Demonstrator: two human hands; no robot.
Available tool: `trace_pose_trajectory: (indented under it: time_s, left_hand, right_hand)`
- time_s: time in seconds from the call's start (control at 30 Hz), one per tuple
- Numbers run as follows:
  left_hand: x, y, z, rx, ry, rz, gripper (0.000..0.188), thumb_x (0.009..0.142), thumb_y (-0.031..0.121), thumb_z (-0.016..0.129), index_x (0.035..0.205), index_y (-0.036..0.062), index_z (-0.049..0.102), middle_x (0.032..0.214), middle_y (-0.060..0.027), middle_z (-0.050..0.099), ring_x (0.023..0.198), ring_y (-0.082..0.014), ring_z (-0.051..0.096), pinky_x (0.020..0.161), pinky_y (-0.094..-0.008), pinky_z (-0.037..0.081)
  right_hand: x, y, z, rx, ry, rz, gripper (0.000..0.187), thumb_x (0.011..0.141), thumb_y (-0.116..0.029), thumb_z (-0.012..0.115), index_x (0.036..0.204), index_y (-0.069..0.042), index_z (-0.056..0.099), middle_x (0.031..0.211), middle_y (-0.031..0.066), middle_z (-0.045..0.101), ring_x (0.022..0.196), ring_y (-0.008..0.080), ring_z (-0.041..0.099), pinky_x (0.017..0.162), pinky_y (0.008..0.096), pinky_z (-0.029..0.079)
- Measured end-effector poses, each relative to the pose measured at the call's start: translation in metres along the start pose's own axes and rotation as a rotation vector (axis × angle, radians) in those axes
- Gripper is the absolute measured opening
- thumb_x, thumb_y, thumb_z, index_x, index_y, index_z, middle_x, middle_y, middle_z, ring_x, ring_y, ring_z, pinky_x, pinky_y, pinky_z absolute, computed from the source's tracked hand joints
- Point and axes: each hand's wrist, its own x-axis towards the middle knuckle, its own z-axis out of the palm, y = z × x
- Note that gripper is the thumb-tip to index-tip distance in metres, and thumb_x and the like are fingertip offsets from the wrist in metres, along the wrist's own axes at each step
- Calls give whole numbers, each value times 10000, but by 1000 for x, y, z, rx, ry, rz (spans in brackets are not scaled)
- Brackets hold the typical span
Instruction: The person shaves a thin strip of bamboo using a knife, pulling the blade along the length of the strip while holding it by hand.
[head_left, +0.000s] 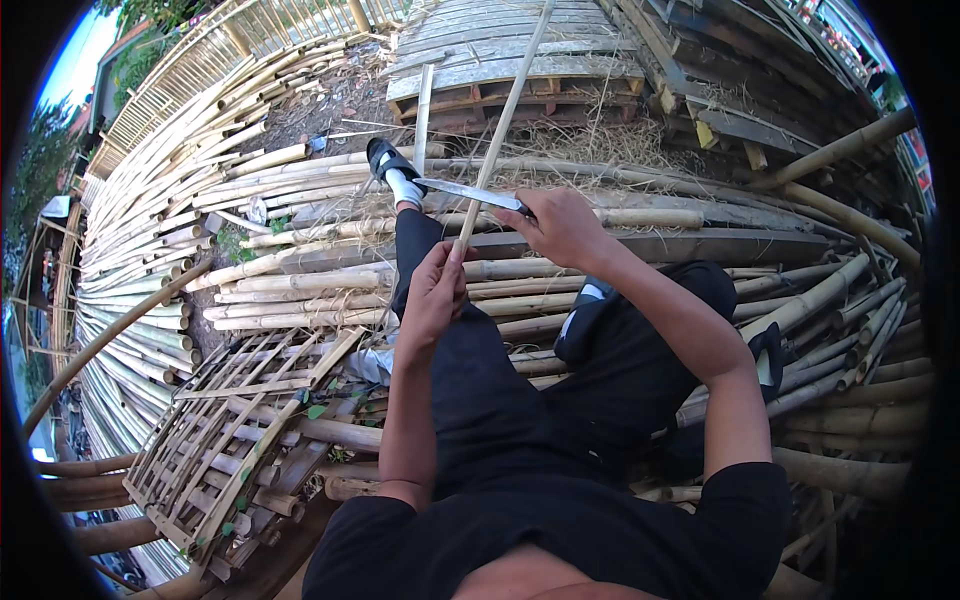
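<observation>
Okay, for anyone shaving a bamboo strip: it runs out of the left hand toward somewhere between 12 and 1 o'clock, with the knife crossing it a little way past the grip. Left fingers are pinching the strip near its low end, thumb on top. Right hand, at 2 o'clock from the left, has its fingers wrapped round the handle. Can't tell if the edge is actually biting.

My take: keep the blade nearly flat and take thin curls, pushing out toward 12, away from that left thumb. Let the left hand do the feeding and turning, and ease off at any knot. Also, the blade points between 9 and 10, and the sandal sits right past its tip in this view. Can't judge the depth, but I'd shift that foot.
</observation>
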Motion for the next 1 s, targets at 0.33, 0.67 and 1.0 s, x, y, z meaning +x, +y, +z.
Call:
trace_pose_trajectory:
  time_s: [0.33, 0.67, 1.0]
  left_hand:
    - [4, -4, 0, -25, -13, -18, 196, 1020, 240, 421, 978, 70, 509, 528, 91, 295, 396, -5, 237, 363, -195, 185]
    - [3, -3, 11, 35, 3, -2, 206, 1019, 246, 425, 928, 73, 489, 537, 92, 303, 405, -4, 237, 369, -190, 189]
    - [-47, -8, -22, 80, -4, -89, 198, 1015, 233, 432, 927, 66, 490, 540, 86, 322, 389, 6, 221, 356, -193, 158]
  right_hand:
    - [-2, 2, 7, -44, 26, -43, 392, 956, -392, 468, 841, -33, 577, 599, 177, 577, 563, 389, 576, 514, 481, 431]
    - [-6, 21, 11, -82, 13, -68, 390, 938, -399, 506, 805, -37, 565, 586, 191, 546, 596, 399, 566, 531, 461, 418]
    - [18, 111, -67, 60, 388, 440, 555, 977, -493, 386, 831, 3, 587, 578, 134, 512, 531, 264, 483, 541, 416, 367]
